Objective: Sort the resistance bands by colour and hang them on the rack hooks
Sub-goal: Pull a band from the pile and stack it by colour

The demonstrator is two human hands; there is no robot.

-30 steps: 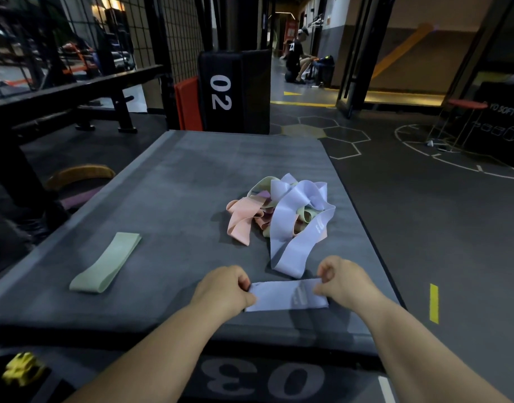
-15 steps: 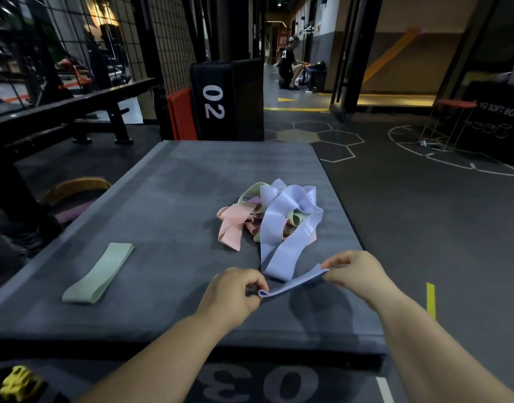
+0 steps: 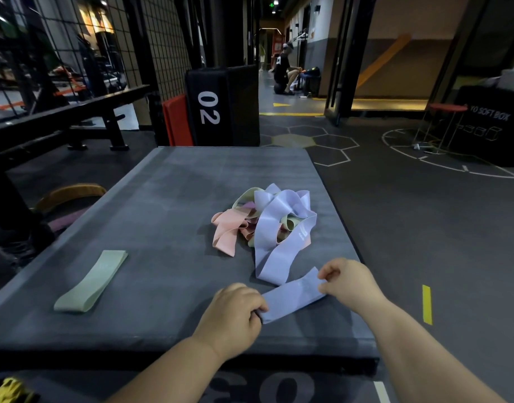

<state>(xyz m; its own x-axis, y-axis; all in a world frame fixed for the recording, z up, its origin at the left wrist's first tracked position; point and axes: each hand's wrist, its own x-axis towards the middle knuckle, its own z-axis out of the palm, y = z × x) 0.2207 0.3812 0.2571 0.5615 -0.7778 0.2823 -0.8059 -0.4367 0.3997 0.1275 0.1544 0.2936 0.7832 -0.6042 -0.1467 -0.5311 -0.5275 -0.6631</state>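
A flattened lilac band (image 3: pixel 293 295) lies slanted near the front edge of the grey padded box (image 3: pixel 168 216). My left hand (image 3: pixel 235 312) pinches its near end and my right hand (image 3: pixel 348 282) pinches its far end. Just behind it sits a tangled pile of bands: a large lilac loop (image 3: pixel 279 228), a pink band (image 3: pixel 228 231) and pale green bands (image 3: pixel 244 196) partly buried. A single pale green band (image 3: pixel 94 282) lies flat by itself at the front left of the box. No rack hooks are in view.
A black soft box marked 02 (image 3: pixel 220 106) and a red pad (image 3: pixel 177 120) stand behind the grey box. A black bench (image 3: pixel 60 117) runs along the left. Open gym floor lies to the right. A person sits far down the corridor (image 3: pixel 284 71).
The lilac band went from flat and level, through a lifted twist, to lying flat again at a slant, my right hand further back and my left hand nearer me. The view tilted upward.
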